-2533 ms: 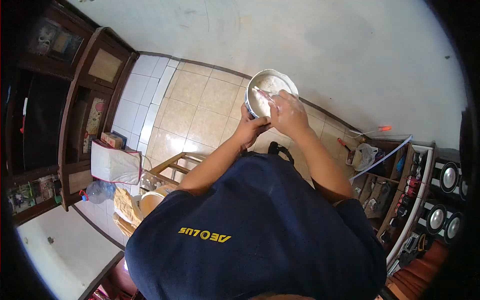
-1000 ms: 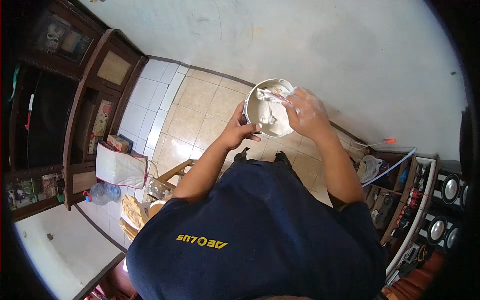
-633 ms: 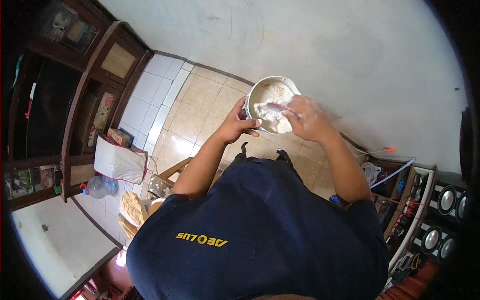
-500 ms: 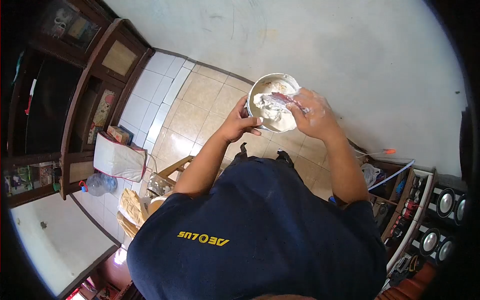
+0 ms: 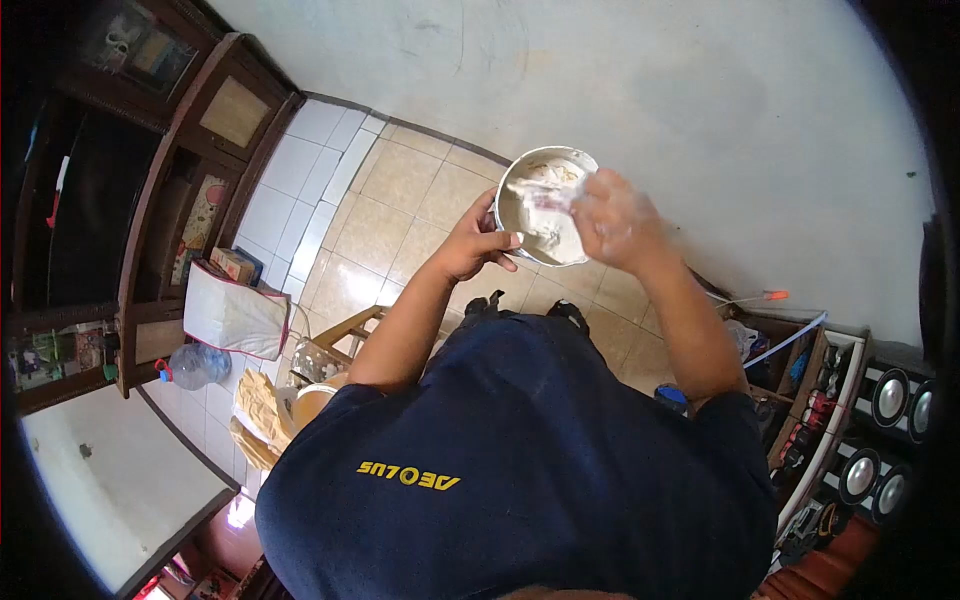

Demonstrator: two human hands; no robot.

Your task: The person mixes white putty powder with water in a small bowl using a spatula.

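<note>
My left hand (image 5: 478,242) is wrapped round the side of a round metal pot (image 5: 506,180), its thumb over the near rim. Inside the pot sits a thick white paste (image 5: 550,232), smeared up the walls too. Over the pot's right edge, my right hand (image 5: 620,222) is closed on a pinkish-red, flat-looking tool (image 5: 553,202) whose end is in the paste. White residue coats the fingers of this hand. Motion blurs both hand and tool, and the kind of tool does not show clearly.
A pale wall (image 5: 700,100) rises just beyond the pot. Leftward stand a dark wooden cabinet (image 5: 190,130), a white cloth-covered item (image 5: 235,312), a plastic water jug (image 5: 195,367) and brown paper (image 5: 262,415). Shelving with speakers (image 5: 860,475) lies on the right. Tiles (image 5: 405,180) cover the floor.
My right hand has shifted slightly and turned, moving the pinkish-red tool through the white paste. The clump of paste on the tool looks smaller. My left hand and the pot have hardly moved.
</note>
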